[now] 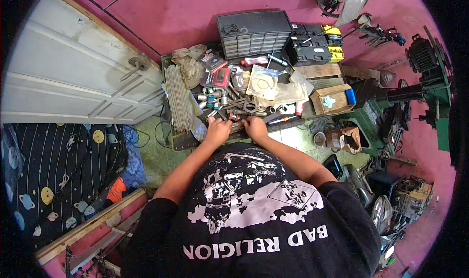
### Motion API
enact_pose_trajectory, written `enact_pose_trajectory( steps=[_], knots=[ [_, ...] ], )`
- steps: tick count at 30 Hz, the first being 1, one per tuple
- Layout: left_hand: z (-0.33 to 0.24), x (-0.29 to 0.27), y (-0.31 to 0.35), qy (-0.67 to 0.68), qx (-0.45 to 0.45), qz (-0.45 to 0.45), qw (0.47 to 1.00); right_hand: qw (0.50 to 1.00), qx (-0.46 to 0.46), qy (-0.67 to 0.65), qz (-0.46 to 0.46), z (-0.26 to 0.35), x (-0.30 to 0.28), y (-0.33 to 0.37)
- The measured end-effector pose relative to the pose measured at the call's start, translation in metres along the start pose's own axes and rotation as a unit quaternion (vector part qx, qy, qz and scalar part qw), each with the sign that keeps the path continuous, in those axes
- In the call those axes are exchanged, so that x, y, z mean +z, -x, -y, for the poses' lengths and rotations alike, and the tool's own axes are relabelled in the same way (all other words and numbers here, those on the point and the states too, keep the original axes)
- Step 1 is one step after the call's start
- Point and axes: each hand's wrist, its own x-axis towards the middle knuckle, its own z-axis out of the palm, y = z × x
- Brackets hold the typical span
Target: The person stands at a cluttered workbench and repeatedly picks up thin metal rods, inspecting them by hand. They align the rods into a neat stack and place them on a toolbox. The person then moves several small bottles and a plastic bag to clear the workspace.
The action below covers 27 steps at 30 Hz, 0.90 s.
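My left hand [219, 131] and my right hand [255, 129] rest close together at the near edge of a cluttered bench. Both have their fingers curled in, and whatever they pinch is too small or hidden to make out. Between and just beyond them lies a small red and silver part [234, 117]. Metal sockets [210, 102], some with teal bands, lie beyond my left hand. Several dark wrenches [238, 103] lie beside them. To the right of my right hand is a screwdriver [287, 119] with an orange part. A clear packet [263, 82] with a coiled piece lies farther back.
A bundle of thin grey rods [177, 99] lies at the bench's left, near a white door [73, 72]. A drawer cabinet [254, 36] and black-yellow cases [312, 45] stand behind. At right are a wooden box [332, 101] and a green machine [432, 89].
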Motion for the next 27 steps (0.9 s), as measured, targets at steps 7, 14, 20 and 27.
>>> enact_pose_trajectory(
  steps=[7,14,20,27],
  knots=[
    [0.007,-0.006,0.007,0.032,0.004,-0.005,0.999,0.988,-0.096,0.105,-0.060,0.023,-0.009,0.005],
    [0.035,-0.013,0.017,0.027,-0.111,-0.040,0.993,0.956,-0.254,0.135,-0.051,0.036,0.000,-0.007],
    [0.072,-0.008,0.010,-0.028,-0.167,-0.022,0.985,0.924,-0.317,0.215,0.014,0.072,0.022,-0.039],
    [0.108,-0.012,0.013,-0.048,-0.142,0.024,0.988,0.909,-0.275,0.314,0.008,0.084,0.048,-0.056]
  ],
)
